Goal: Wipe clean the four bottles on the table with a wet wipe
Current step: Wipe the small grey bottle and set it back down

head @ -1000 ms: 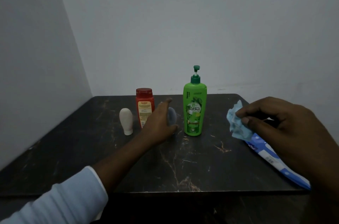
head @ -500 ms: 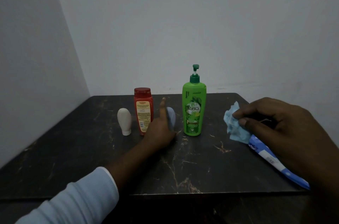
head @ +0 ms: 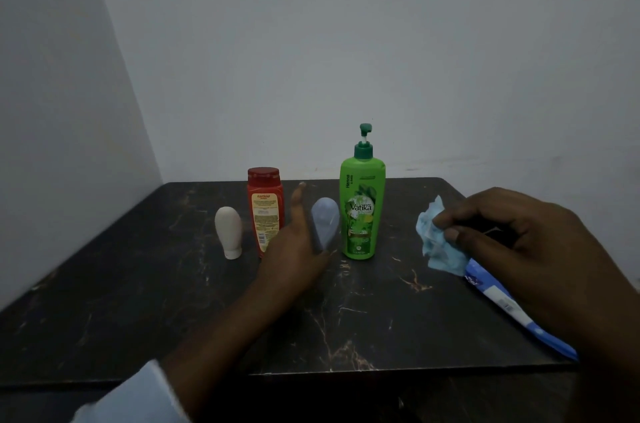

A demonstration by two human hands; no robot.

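Observation:
Four bottles stand in a row on the dark marble table (head: 346,325): a small white bottle (head: 228,232), a red bottle (head: 265,207), a small grey-blue bottle (head: 325,223) and a tall green pump bottle (head: 362,207). My left hand (head: 294,249) is just left of the grey-blue bottle, fingers straight and pointing away from me, the thumb close to the bottle's base; it partly hides the red bottle's lower right. My right hand (head: 519,249) pinches a crumpled light-blue wet wipe (head: 438,246) between thumb and fingers, to the right of the green bottle.
A blue-and-white wipe pack (head: 502,304) lies along the table's right edge, partly under my right hand. Walls close the table in at the back and the left. The table's front edge runs just below my forearms.
My left hand's fingers, curled around the grey-blue bottle a second ago, have straightened, and the bottle now stands beside the hand. My right hand with the wipe has barely moved.

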